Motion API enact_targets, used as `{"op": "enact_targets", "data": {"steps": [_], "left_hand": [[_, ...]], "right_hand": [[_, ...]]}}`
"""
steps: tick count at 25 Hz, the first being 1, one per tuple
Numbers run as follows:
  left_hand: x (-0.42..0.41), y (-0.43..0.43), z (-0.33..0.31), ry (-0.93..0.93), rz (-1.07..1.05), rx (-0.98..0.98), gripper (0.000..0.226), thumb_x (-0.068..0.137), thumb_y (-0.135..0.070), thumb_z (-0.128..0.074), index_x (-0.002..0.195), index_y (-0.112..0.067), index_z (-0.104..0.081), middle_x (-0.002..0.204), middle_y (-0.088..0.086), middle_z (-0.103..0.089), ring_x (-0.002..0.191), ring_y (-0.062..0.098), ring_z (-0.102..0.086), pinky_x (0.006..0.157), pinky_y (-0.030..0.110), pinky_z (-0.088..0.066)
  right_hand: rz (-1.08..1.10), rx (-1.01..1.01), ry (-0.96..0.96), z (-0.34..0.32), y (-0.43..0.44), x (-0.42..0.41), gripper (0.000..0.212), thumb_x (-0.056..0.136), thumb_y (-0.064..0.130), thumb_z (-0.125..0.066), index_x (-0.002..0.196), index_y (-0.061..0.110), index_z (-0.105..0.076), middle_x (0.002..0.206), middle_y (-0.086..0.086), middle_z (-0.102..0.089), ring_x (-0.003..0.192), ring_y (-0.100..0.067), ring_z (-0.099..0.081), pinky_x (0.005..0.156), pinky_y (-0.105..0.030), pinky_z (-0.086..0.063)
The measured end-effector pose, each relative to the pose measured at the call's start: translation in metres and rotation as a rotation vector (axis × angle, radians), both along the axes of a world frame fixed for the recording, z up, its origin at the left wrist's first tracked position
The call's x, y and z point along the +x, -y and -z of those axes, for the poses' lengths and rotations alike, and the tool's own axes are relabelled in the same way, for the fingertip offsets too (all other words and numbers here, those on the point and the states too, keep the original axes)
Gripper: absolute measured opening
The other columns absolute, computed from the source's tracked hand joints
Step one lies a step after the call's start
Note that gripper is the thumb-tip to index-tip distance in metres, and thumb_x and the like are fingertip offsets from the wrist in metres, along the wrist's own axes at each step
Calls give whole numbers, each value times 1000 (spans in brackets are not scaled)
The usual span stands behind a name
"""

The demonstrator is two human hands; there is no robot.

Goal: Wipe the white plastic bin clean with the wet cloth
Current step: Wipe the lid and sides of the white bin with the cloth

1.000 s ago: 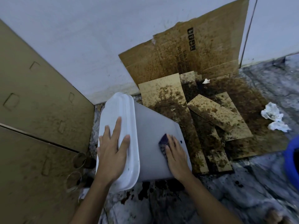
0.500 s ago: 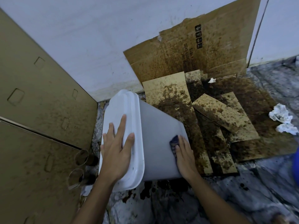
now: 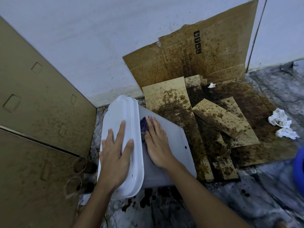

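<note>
The white plastic bin (image 3: 174, 145) lies on its side on the stained floor, its lidded top end facing left. My left hand (image 3: 115, 155) lies flat with spread fingers on the white lid (image 3: 121, 112). My right hand (image 3: 156, 143) presses a dark purple cloth (image 3: 144, 125) flat against the bin's upper side wall, right beside the lid's rim. Most of the cloth is hidden under my fingers. A small dark spot (image 3: 185, 147) shows on the wall to the right of my hand.
Brown-stained cardboard sheets (image 3: 213, 122) cover the floor right of the bin and lean on the wall (image 3: 197, 53). Cardboard panels (image 3: 32, 112) stand at left, with two cardboard tubes (image 3: 80, 165) at their foot. Crumpled white tissues (image 3: 281, 124) lie far right; a blue object (image 3: 298, 170) is at the right edge.
My right hand has slid the cloth along the bin's wall from its right end leftward to just beside the lid. My left hand stays on the lid.
</note>
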State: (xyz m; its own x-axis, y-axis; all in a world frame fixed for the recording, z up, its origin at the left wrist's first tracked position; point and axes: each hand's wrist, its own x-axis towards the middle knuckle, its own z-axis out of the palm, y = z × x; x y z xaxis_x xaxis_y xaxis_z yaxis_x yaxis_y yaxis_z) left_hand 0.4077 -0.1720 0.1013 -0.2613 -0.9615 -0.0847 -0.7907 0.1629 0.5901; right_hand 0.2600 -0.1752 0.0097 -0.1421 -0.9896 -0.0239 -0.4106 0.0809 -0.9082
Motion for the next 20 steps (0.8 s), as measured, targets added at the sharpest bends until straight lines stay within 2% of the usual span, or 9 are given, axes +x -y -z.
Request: {"op": "enact_targets", "data": {"steps": [5,10,15,20], "left_hand": [[4,3,1,-6,2,2,57,87,-78,-23,141,-76,-2,169,-16,5,156,14,13,122,63,-6],[4,2,-1,-13,-5,21,58,86,-79,-23,140,-77,-3,169,-17,6,155,11,17,122,63,-3],[-2,-2,-6,5,-21,38,54,88,-74,-23,137,-80,-1,168,-15,9,155,14,17,123,59,3],[-8,-5,-7,30,-21,23,53,88,-73,-20,136,-80,2,168,-16,11,155,14,17,123,53,6]], "right_hand": [[34,44,4,4,47,-15,53,107,51,-13,156,48,7,167,16,16,152,-7,18,124,-51,7],[69,73,13,27,64,-33,51,107,51,-13,156,49,-1,168,16,9,154,-8,14,123,-48,10],[156,237,0,85,58,-65,52,106,51,-13,158,44,-8,169,9,-1,156,-14,5,124,-51,-1],[260,423,99,121,45,-93,52,107,51,-14,158,41,-14,169,4,-11,156,-21,-6,123,-53,0]]}}
